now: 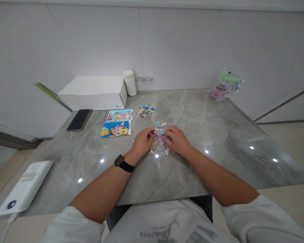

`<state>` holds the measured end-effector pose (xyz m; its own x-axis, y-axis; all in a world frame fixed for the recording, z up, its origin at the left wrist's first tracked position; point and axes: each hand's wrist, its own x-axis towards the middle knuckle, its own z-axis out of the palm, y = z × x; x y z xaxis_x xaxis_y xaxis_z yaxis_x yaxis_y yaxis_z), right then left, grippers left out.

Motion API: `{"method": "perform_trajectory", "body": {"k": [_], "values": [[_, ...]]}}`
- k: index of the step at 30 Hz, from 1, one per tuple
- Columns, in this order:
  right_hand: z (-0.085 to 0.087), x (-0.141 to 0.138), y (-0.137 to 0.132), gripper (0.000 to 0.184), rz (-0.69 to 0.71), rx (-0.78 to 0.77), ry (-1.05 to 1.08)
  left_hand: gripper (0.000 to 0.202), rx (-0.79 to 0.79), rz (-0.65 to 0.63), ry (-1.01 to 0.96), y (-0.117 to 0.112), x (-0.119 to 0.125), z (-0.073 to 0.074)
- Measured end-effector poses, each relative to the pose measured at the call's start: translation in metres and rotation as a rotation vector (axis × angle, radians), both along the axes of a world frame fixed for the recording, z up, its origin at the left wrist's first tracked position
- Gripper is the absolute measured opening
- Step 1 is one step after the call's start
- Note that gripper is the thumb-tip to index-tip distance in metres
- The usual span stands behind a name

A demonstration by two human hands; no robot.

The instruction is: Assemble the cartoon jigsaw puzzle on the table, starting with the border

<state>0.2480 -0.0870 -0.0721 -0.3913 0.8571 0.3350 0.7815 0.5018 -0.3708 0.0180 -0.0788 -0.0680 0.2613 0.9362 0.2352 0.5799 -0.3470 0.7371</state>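
Note:
Loose jigsaw puzzle pieces (161,142) lie in a spread pile at the middle of the table, some coloured side up and some plain side up. From the left, my left hand (143,141) reaches in with bent fingers at the pile's edge. Opposite it, my right hand (176,139) rests on the pile's right side, fingers curled over the pieces. Whether either hand grips a single piece is too small to make out. A second heap of puzzle pieces (145,111) sits farther back. Two cartoon picture cards, an upper one (119,115) and a lower one (116,129), lie to the left.
A phone (79,120) and a white box (93,92) are at the left. Behind stand a white bottle (130,83) and two clear glasses (144,83). A plastic-wrapped cup (224,86) stands at the back right. A white power bank (25,187) with a cable lies front left.

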Motion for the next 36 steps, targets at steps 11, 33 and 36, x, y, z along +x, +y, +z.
{"method": "perform_trajectory", "body": {"k": [11,33,36], "values": [[0.007,-0.007,-0.011,0.014,0.017,-0.104,-0.100,0.026,0.174,-0.106,0.402,-0.026,0.015,0.012],[0.013,0.000,-0.002,0.016,-0.075,-0.125,0.202,0.030,0.171,-0.087,0.457,-0.029,0.021,0.018],[0.016,0.010,0.001,0.019,-0.098,-0.072,0.180,0.031,0.201,-0.193,0.415,-0.034,0.022,0.022]]}}
